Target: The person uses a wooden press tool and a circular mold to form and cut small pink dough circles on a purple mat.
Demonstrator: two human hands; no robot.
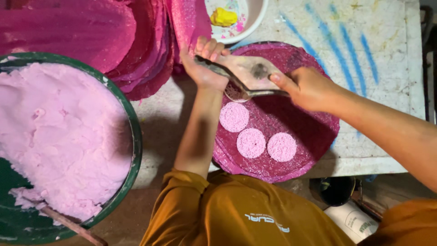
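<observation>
The person leans over a white, paint-streaked desk [391, 54] with both hands above a round magenta mat [314, 132]. The left hand [205, 64] has its fingers curled closed around the far-left end of a flat metal scraper [248, 73], and the right hand [305, 86] pinches the same tool from the right, thumb pressed on top of the blade. Under the blade sits what looks like a small ring mould [236, 93], partly hidden by the tool, so whether it is full cannot be told.

Three pale pink discs [251, 142] lie on the mat, near side of the hands: one just below the mould, two more side by side nearer the person, all apart from each other. A large green basin [132, 136] of pale pink paste [59, 136] stands at the left, with a wooden stick [68, 223] resting in its near edge. Stacked magenta mats [136, 41] lie at the far left, and a white bowl [255, 20] holding a yellow lump [223, 17] sits at the far edge.

The step in hand appears to be levelling a fourth disc by drawing the scraper across the mould. The next move would likely call for a steady, flat pull of the blade, then a clean vertical lift of the mould so the soft disc keeps its round edge and stays clear of its neighbours.
</observation>
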